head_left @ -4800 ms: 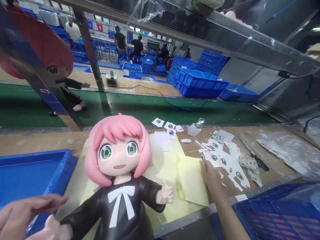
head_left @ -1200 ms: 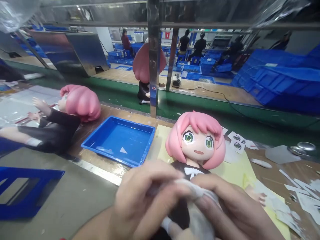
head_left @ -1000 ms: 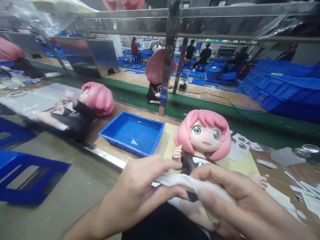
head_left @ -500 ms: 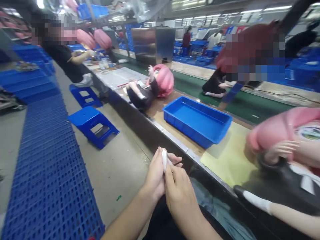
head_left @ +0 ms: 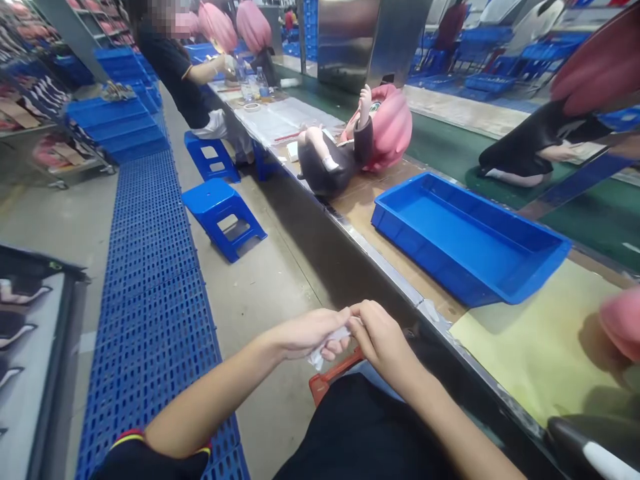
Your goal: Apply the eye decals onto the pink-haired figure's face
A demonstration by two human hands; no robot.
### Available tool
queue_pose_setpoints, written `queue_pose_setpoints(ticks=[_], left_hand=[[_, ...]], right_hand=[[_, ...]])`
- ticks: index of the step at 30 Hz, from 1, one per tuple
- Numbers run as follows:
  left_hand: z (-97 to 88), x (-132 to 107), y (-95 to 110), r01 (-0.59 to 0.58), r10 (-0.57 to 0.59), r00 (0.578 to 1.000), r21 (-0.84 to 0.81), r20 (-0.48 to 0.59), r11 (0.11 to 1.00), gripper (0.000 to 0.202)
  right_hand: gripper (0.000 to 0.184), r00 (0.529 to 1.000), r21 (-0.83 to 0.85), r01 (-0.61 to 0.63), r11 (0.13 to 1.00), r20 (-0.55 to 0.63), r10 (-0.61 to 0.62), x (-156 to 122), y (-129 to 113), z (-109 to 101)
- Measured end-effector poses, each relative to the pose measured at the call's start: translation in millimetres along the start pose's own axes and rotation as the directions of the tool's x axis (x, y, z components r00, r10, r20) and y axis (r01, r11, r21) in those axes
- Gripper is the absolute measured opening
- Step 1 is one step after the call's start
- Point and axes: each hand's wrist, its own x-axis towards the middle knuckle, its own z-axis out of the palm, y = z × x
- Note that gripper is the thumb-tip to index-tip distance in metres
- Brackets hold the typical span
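Note:
A crumpled piece of white tissue or cloth (head_left: 317, 358) sticks out below my left hand (head_left: 313, 331), whose fingers are curled round it. My right hand (head_left: 384, 339) meets the left one in front of my lap, its bent fingers pressed on the upper end of the same white piece. Just where its fingertips lie is partly hidden. Both hands are in the air, to the left of the bench edge. The blue tray (head_left: 465, 230) on the bench is the nearest large thing beyond them.
A pink-haired figure (head_left: 350, 140) lies on the bench past the tray. Yellow paper (head_left: 530, 340) covers the near bench. Blue stools (head_left: 223, 210) stand left of it, with a seated co-worker (head_left: 175, 80) further off. A green conveyor belt (head_left: 450, 143) runs along the right. Blue slatted flooring (head_left: 155, 267) lies left.
My view has swung to the right-hand bench's left side, showing more floor. My hands have turned from pointing forward to meeting sideways, and the white piece now hangs lower, under the left hand.

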Motion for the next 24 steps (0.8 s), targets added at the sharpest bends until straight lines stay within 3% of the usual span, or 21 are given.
queue_pose_setpoints(ticks=[5, 11, 13, 15, 18, 20, 22, 24], left_hand=[[-9.5, -10, 5, -0.011, -0.005, 0.998, 0.262, 0.060, 0.965, 0.050], [-16.0, -13, 23, -0.059, 0.022, 0.996, 0.456, 0.087, 0.888, 0.049], [-17.2, -18, 29, -0.085, 0.034, 0.995, 0.577, 0.098, 0.812, 0.049], [-17.7, -24, 31, -0.136, 0.124, 0.990, 0.712, 0.068, 0.689, 0.044], [-19.9, -24, 30, -0.159, 0.322, 0.947, 0.881, 0.008, 0.445, 0.027], [-24.1, -17, 27, -0.125, 0.394, 0.919, 0.937, -0.014, 0.325, 0.024], [-30.1, -9, 22, -0.080, 0.408, 0.912, 0.960, -0.038, 0.268, 0.024], [-36.0, -1, 18, -0.027, 0.398, 0.913, 0.963, -0.084, 0.266, 0.024]], right_hand=[[0.036, 0.990, 0.156, -0.133, 0.979, -0.017, 0.137, -1, 1, 0], [0.045, 0.997, 0.104, 0.071, 0.992, -0.009, -0.071, 7, 3, -11], [0.042, 0.996, 0.079, 0.080, 0.994, 0.022, -0.082, 10, 5, -15], [0.044, 0.997, 0.092, 0.051, 0.994, 0.059, -0.057, 12, 6, -15], [0.047, 0.992, 0.172, -0.059, 0.983, 0.124, 0.038, 12, 8, -1], [0.048, 0.980, 0.225, -0.135, 0.965, 0.176, 0.096, 10, 12, 13], [0.047, 0.971, 0.239, -0.168, 0.956, 0.210, 0.118, 9, 20, 25], [0.044, 0.977, 0.210, -0.159, 0.965, 0.171, 0.123, 9, 30, 30]])
